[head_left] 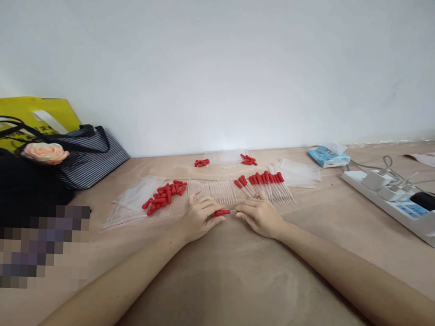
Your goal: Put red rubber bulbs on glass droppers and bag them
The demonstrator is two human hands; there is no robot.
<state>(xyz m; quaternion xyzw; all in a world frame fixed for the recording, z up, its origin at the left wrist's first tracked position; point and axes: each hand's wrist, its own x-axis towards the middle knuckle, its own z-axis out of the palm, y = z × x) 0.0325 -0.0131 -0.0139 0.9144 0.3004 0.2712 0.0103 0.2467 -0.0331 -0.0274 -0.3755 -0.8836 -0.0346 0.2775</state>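
Observation:
My left hand [202, 218] pinches a red rubber dropper bulb [221, 212], its fingers closed around the rounded end. The bulb's open end meets a clear glass tube [233, 211], which my right hand [258, 215] grips between thumb and fingers; most of the tube is hidden. Beyond my hands lies a row of bare glass tubes [216, 191]. To its right is a row of droppers [270, 184], each tube topped with a red bulb. A heap of loose red bulbs [163, 196] rests on clear zip bags [132, 202] to the left.
Smaller groups of red bulbs [202, 163] sit near the wall. More clear bags [298, 172] and a blue tissue pack [328, 156] lie at back right. A white power strip [392, 204] with plugs stands right. A striped bag [91, 155] and a yellow bag [61, 110] are left.

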